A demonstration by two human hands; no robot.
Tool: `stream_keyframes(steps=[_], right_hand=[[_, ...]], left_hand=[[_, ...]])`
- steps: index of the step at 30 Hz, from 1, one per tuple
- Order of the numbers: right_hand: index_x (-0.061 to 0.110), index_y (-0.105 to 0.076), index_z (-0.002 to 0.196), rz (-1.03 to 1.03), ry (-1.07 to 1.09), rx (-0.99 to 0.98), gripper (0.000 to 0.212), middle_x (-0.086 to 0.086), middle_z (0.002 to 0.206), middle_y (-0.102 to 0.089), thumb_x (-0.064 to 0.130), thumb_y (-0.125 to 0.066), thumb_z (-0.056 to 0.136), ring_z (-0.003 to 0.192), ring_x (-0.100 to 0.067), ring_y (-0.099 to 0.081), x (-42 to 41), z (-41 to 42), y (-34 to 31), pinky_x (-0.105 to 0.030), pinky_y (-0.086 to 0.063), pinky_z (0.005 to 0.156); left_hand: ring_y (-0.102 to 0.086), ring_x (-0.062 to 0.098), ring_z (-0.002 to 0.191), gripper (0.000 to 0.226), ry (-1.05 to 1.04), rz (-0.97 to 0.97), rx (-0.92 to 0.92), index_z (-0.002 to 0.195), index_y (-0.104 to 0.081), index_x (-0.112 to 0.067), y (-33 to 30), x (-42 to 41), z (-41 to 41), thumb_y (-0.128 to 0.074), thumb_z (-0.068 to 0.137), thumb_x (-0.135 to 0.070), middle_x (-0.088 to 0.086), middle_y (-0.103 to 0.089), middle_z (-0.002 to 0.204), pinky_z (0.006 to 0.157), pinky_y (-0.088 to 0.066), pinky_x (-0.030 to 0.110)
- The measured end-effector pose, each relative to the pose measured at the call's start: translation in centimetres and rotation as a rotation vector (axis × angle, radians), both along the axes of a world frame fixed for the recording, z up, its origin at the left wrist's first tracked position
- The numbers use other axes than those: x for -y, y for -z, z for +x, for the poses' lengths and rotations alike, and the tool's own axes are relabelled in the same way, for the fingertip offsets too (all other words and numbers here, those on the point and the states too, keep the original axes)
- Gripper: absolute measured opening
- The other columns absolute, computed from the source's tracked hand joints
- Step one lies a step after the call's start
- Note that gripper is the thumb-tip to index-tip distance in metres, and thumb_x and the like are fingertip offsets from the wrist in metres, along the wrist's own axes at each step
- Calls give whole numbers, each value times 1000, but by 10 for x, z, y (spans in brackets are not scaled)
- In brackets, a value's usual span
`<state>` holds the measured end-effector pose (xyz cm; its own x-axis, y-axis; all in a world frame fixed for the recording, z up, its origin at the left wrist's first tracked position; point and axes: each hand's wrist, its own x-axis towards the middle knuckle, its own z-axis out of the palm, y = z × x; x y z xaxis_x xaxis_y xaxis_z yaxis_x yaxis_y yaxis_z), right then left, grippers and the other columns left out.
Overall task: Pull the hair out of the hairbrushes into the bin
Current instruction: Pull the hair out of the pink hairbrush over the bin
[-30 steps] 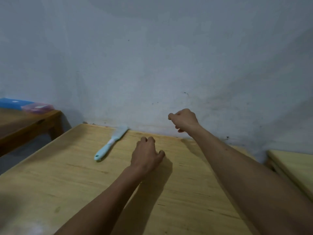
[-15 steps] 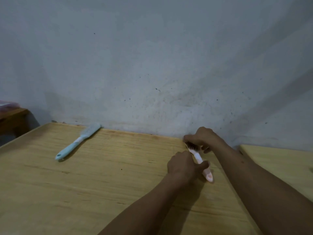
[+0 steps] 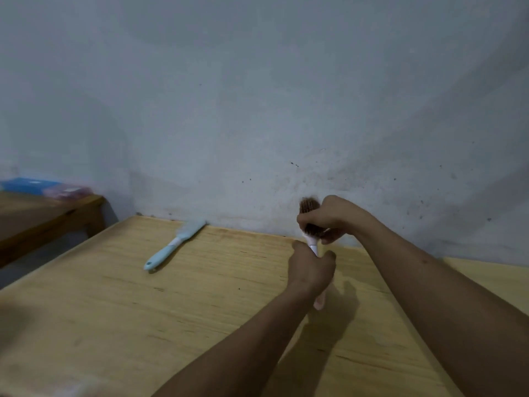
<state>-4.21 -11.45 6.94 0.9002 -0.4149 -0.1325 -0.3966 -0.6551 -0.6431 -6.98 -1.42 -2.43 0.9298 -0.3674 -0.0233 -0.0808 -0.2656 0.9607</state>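
Observation:
A pink-and-white hairbrush stands nearly upright above the wooden table, its head full of brown hair. My left hand grips its handle, whose pink end pokes out below the hand. My right hand is curled round the brush head and the hair on it. A second, light blue hairbrush lies flat on the table near the wall, to the left of both hands. No bin is in view.
A grey wall runs right behind the table. At the far left stands a lower wooden table with a blue box and a pinkish box. Another wooden surface adjoins on the right.
Both hands have lifted the pink hairbrush off the table and turned it upright. My right hand has closed over its hairy head. The camera has swung back left.

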Motion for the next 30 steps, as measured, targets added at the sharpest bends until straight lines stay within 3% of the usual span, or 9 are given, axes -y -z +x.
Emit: stream_keyframes(steps=[5,8,11,13,16,22,25,30], right_hand=[[0,-71,89,124,-161,-5,39,-9,68,-72,32,-87,73,63,-27,-70,-70,9,-25,-33,-65,70],[-3,-70,110,227,-282,-52,62,-18,104,-78,42,-90,72,78,-25,-76,-108,17,-38,-31,-64,68],[-3,-63,126,340,-422,-81,72,-30,133,-64,40,-89,75,111,-31,-73,-149,26,-43,-31,-63,66],[-2,-64,126,386,-524,-81,64,-23,125,-70,36,-86,80,107,-29,-75,-178,32,-42,-33,-63,72],[-4,-69,119,393,-682,-77,43,-17,114,-75,25,-79,88,103,-29,-75,-225,40,-35,-36,-62,81],[1,-75,104,327,-944,-137,29,-7,93,-77,22,-80,87,83,-18,-75,-337,47,-10,-28,-60,71],[1,-75,107,301,-1082,-193,34,-6,94,-77,27,-81,86,82,-17,-75,-397,38,2,-26,-59,67],[-2,-74,112,311,-1248,-323,38,-11,96,-76,26,-79,87,83,-17,-71,-480,12,32,-26,-60,70]], left_hand=[[-65,28,86,19,-269,-150,101,109,-49,-15,-17,-74,8,-47,93,-25,11,-64,99,72,-55,44],[-63,25,82,9,-383,-168,140,100,-51,-25,-17,-127,12,-45,96,-28,5,-64,91,72,-52,41],[-57,20,69,14,-477,-208,147,85,-49,-30,-12,-185,13,-46,98,-34,3,-62,81,66,-49,38],[-52,23,64,17,-526,-232,166,86,-54,-24,-6,-224,12,-49,92,-40,6,-60,77,63,-44,38],[-48,24,63,42,-622,-224,199,87,-56,-11,0,-279,1,-48,81,-52,4,-56,71,62,-43,42],[-55,26,65,75,-884,-152,217,80,-59,-14,19,-382,-35,-43,76,-87,3,-59,67,71,-53,58],[-62,27,65,74,-1015,-91,235,70,-63,-19,29,-428,-60,-44,74,-90,-1,-63,65,72,-54,55],[-58,20,54,71,-1159,-58,170,67,-61,-19,62,-490,-106,-50,74,-89,-3,-61,57,56,-47,44]])
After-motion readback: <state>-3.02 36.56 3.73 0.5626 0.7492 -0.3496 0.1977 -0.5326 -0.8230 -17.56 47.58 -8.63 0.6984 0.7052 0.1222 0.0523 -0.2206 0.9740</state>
